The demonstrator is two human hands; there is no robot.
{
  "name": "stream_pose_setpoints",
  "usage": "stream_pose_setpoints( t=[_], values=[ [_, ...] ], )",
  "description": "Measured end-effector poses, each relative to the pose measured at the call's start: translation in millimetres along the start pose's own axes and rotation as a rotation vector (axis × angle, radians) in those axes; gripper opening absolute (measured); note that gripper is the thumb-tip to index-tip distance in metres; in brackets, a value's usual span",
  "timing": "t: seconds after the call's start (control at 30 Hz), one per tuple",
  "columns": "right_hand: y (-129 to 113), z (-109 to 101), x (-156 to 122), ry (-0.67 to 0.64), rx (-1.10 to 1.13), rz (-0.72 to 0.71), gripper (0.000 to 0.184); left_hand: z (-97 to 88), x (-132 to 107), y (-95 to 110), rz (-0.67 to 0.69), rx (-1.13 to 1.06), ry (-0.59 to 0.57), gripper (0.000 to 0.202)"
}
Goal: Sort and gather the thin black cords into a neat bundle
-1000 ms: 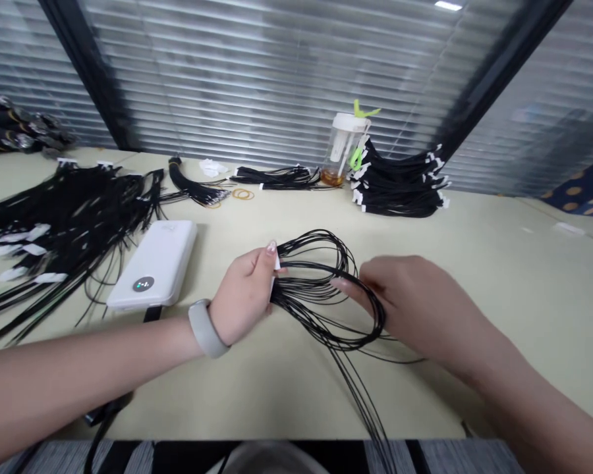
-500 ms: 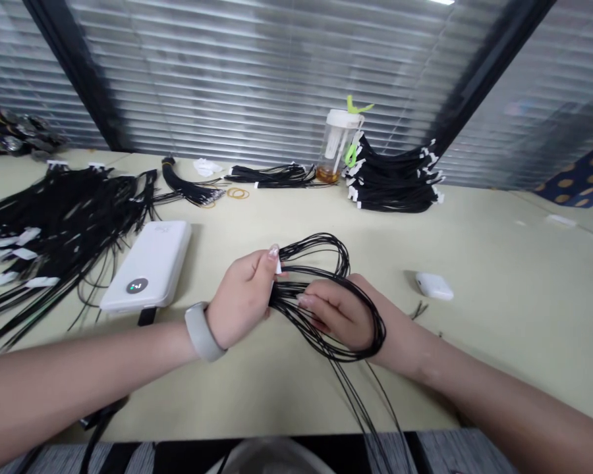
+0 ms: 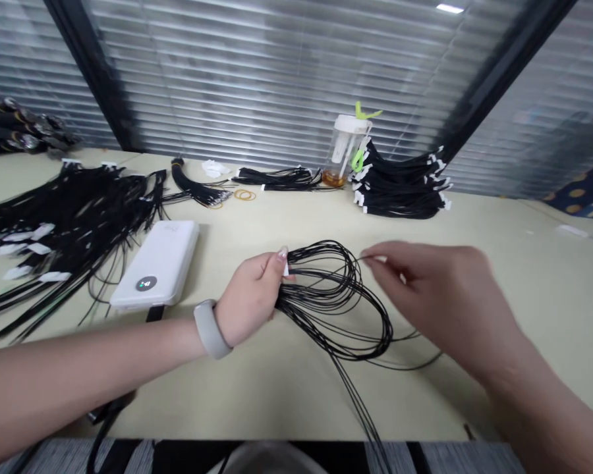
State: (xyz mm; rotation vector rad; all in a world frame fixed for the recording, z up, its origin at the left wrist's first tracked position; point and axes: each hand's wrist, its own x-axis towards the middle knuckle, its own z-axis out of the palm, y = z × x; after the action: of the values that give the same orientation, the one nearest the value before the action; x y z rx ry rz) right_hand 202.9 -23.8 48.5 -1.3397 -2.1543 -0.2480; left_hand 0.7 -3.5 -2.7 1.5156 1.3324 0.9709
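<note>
Looped black wire bundle (image 3: 338, 283) anchored in left hand (image 3: 252, 289), one black strand (image 3: 358, 259) pinched in right hand (image 3: 439, 296).

Bundle sits mid-view over the counter (image 3: 227, 395), between the hands; cannot tell whether its lower loops touch down. Left fingers closed on the gathered end, thumb on top beside a white tab (image 3: 286, 270), partly hidden, probably a connector — a grip there likely keeps the strands together while the loops fan out rightward. Right fingertips closed on the strand just beyond the loops, presumably so one wire stays apart from the rest; the other right fingers curl in, partly hidden. Loose tails hang toward the near edge. White power bank (image 3: 158, 263) lies left of the left hand — out of the loops' way. Tied-looking bundles with white ends (image 3: 402, 187) stacked at the back, apart from the loose cables (image 3: 79, 204) at left.
</note>
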Motion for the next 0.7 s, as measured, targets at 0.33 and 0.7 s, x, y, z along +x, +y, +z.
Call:
stream_pose_setpoints(
  t=[0.33,0.7],
  values=[
    [2,1,8,0.331,0.852,0.235,0.034,0.2,-1,-2,0.041,0.060,-0.015,0.045],
    [-18,31,1,-0.291,0.432,0.154,0.026,-1.4,-6,0,0.293,0.187,-0.066,0.035]
  ],
)
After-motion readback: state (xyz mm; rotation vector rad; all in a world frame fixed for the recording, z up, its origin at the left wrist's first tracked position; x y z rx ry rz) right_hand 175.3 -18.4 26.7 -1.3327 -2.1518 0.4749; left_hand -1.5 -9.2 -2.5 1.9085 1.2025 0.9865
